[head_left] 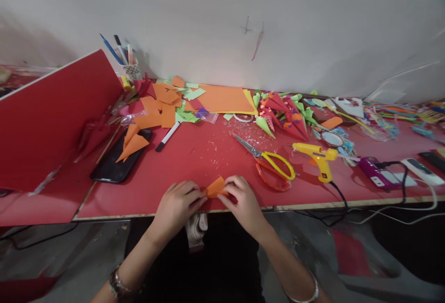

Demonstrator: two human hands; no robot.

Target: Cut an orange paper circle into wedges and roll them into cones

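Note:
A small piece of orange paper [216, 187] lies between my two hands at the front edge of the red table. The fingertips of my left hand [182, 201] pinch its left end. On its right end, the thumb and fingers of my right hand [243, 201] are closed too. The paper rises to a point at the top. Just beyond my right hand lie scissors [276, 164] with yellow and red handles. Orange paper cones [134, 145] rest on a black phone [120, 161] to the left.
A yellow glue gun [318, 157] stands at the right, its cable running over the edge to a purple power strip [377, 173]. Orange sheets [222, 99], paper scraps [167, 96] and red and green cones [278, 108] line the wall. A marker [168, 136] lies left of centre; a red board [59, 122] leans farther left.

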